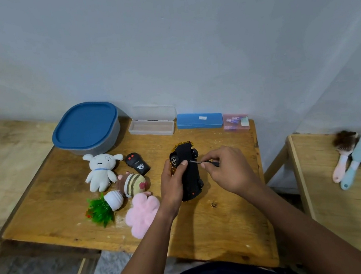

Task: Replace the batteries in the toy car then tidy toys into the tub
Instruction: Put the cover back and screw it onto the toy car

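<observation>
Blue-lidded tub (85, 127), black toy car (188, 173) with seemingly gold trim, brown-striped plush (133, 185).

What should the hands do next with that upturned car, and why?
Probably turn the screwdriver: the right hand holds its tip against the underside of the car, which the left hand steadies, and the tub is lidded.

The yellowish wooden tabletop (221, 219) looks varnished but scuffed, with a knot near its front edge. The overturned black plastic toy car (191, 177) shows a matt underside and a glossy gold trim. The thin screwdriver (198, 162) has a shiny metal shaft. At the back edge, the grey plastic tub (114, 132) carries a smooth blue lid. The white dog toy (101, 171) and pink flower cushion (142, 214) are fuzzy plush cloth.
</observation>
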The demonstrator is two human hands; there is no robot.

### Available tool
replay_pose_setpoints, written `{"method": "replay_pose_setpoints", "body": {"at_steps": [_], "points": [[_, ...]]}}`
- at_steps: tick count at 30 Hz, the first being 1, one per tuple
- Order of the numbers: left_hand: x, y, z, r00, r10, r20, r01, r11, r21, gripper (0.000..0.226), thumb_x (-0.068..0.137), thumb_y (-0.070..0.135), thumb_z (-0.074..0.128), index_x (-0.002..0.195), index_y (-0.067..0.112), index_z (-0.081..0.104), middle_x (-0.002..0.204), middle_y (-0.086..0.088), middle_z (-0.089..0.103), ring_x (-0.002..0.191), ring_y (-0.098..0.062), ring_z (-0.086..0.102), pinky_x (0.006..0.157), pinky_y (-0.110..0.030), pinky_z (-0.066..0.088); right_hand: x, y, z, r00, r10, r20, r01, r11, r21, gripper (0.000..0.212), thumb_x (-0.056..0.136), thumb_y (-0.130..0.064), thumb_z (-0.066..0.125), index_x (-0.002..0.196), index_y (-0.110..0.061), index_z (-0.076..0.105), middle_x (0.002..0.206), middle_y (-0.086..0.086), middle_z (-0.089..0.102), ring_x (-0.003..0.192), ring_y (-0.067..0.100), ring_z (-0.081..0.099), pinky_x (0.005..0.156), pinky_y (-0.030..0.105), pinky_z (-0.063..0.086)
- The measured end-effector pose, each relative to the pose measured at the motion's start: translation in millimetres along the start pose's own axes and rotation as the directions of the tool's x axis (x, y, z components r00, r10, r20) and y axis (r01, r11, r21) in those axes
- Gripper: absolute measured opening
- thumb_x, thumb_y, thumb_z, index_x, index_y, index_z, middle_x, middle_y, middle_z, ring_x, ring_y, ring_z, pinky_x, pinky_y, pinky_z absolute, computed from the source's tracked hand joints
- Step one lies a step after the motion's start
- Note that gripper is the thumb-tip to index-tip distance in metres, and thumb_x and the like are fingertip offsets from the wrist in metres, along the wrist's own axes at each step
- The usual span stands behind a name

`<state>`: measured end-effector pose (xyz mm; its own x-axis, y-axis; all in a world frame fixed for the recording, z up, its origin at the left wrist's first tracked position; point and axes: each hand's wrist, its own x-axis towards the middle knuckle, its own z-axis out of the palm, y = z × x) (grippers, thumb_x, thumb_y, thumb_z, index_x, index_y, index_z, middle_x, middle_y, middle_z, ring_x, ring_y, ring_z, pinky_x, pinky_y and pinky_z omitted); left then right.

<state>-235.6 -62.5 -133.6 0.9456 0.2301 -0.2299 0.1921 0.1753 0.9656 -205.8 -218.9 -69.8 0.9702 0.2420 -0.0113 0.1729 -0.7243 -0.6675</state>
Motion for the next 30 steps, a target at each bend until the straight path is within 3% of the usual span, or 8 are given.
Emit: {"method": "replay_pose_setpoints", "body": {"at_steps": [4,6,11,14,18,23,26,30], "points": [[-0.2,0.6,-1.0,1.000,0.019,0.005,-0.019,1.000,0.008,0.036,0.094,0.037,0.064,0.128,0.026,0.062,0.116,-0.003,0.071,0.103,-0.017,0.070,0.089,-0.039,0.059,-1.4,-4.2,-2.2,0.999,0.001,0.032,-0.001,1.000,-0.016,0.027,0.098,-0.026,0.058,0.075,-0.026,0.072,0.059,-0.013,0.060,0.056,0.005,0.053,0.056,0.025,0.039],[-0.3,0.3,-1.4,1.000,0.024,0.007,-0.024,1.000,0.015,0.030,0.099,0.029,0.063,0.129,0.026,0.062,0.114,-0.001,0.072,0.102,-0.014,0.071,0.088,-0.037,0.059,-1.6,-5.0,-1.3,0.999,0.025,0.047,-0.023,0.999,-0.034,0.036,0.099,-0.026,0.055,0.066,-0.020,0.066,0.052,-0.007,0.055,0.048,0.010,0.049,0.053,0.028,0.036],[-4.8,-0.2,-3.5,1.000,0.006,0.022,-0.006,1.000,0.008,0.028,0.098,0.031,0.064,0.126,0.028,0.063,0.116,-0.005,0.072,0.107,-0.022,0.070,0.087,-0.040,0.060,-2.4,-9.6,-1.9,0.997,0.070,0.036,-0.070,0.998,-0.010,0.012,0.090,-0.030,0.065,0.086,-0.019,0.066,0.072,-0.007,0.064,0.065,0.012,0.059,0.056,0.028,0.044],[-5.7,-0.1,-4.0,1.000,-0.002,0.019,0.002,1.000,0.005,0.033,0.093,0.035,0.064,0.125,0.028,0.063,0.118,-0.007,0.071,0.107,-0.022,0.070,0.085,-0.037,0.060,-2.0,-9.8,-2.4,0.992,0.107,0.064,-0.106,0.994,-0.021,0.015,0.079,-0.022,0.073,0.083,-0.020,0.058,0.073,-0.005,0.063,0.066,0.014,0.060,0.052,0.028,0.045],[-2.9,-2.1,-5.0,1.000,-0.021,0.017,0.021,1.000,0.000,0.026,0.101,0.023,0.059,0.126,0.024,0.063,0.116,-0.010,0.071,0.104,-0.023,0.070,0.078,-0.031,0.059,1.6,-4.8,0.8,0.991,0.131,0.005,-0.130,0.990,-0.049,0.012,0.079,-0.023,0.074,0.074,-0.020,0.063,0.073,-0.006,0.066,0.068,0.014,0.062,0.062,0.037,0.056],[-2.1,-2.5,-5.7,0.999,-0.032,0.028,0.032,0.999,0.027,0.028,0.101,0.025,0.058,0.129,0.025,0.061,0.116,-0.011,0.072,0.104,-0.027,0.071,0.084,-0.039,0.060,0.7,-4.8,-1.8,0.997,0.080,0.004,-0.077,0.973,-0.219,0.032,0.092,-0.040,0.062,0.069,-0.017,0.064,0.063,-0.003,0.062,0.060,0.015,0.058,0.055,0.035,0.051],[-3.2,-2.7,-4.5,0.999,-0.039,0.037,0.038,0.999,0.028,0.027,0.101,0.026,0.058,0.128,0.028,0.062,0.115,-0.009,0.072,0.104,-0.025,0.071,0.085,-0.039,0.060,0.9,-9.0,-4.2,0.993,0.095,0.068,-0.074,0.963,-0.260,0.044,0.100,-0.038,0.051,0.065,-0.015,0.060,0.056,-0.001,0.054,0.050,0.015,0.050,0.045,0.029,0.032],[-3.0,-3.2,-4.3,0.998,-0.047,0.029,0.046,0.999,0.022,0.026,0.101,0.026,0.059,0.126,0.029,0.063,0.116,-0.009,0.072,0.105,-0.027,0.071,0.089,-0.045,0.059,0.6,-9.6,-6.2,0.986,0.090,0.140,-0.063,0.980,-0.189,0.025,0.096,-0.041,0.055,0.089,-0.017,0.059,0.080,-0.003,0.058,0.073,0.015,0.055,0.058,0.031,0.043]]}}
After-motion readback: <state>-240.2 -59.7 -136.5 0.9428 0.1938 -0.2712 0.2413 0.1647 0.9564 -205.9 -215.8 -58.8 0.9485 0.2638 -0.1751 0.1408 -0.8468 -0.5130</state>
